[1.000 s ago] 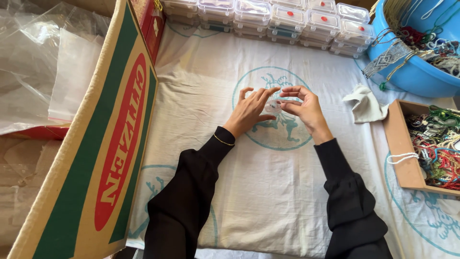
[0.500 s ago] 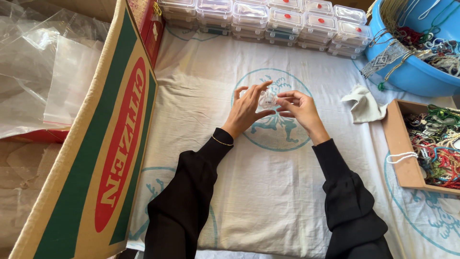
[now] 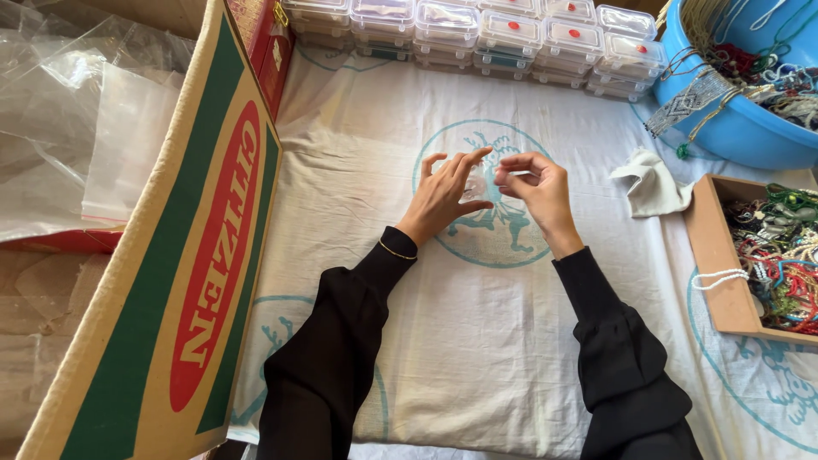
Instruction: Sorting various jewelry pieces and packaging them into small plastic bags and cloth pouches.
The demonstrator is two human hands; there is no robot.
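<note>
Between both hands: small clear pouch (image 3: pixel 477 184), pinched by left hand (image 3: pixel 443 198) and right hand (image 3: pixel 537 189) fingertips.

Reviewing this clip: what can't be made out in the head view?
- Small clear thing between the left hand and right hand: fingers cover it, kind unclear.
- Stacked clear boxes: contents too small, row cut by top edge.
- Blue tub: cut off at the corner.
- Beads in the shallow cardboard tray: tangled, right edge crops them.

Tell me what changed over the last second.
Little changed. Both hands, left and right, drifted slightly left over the cloth, fingertips together on a small clear item between them. The boxes, tub and tray stayed put.
</note>
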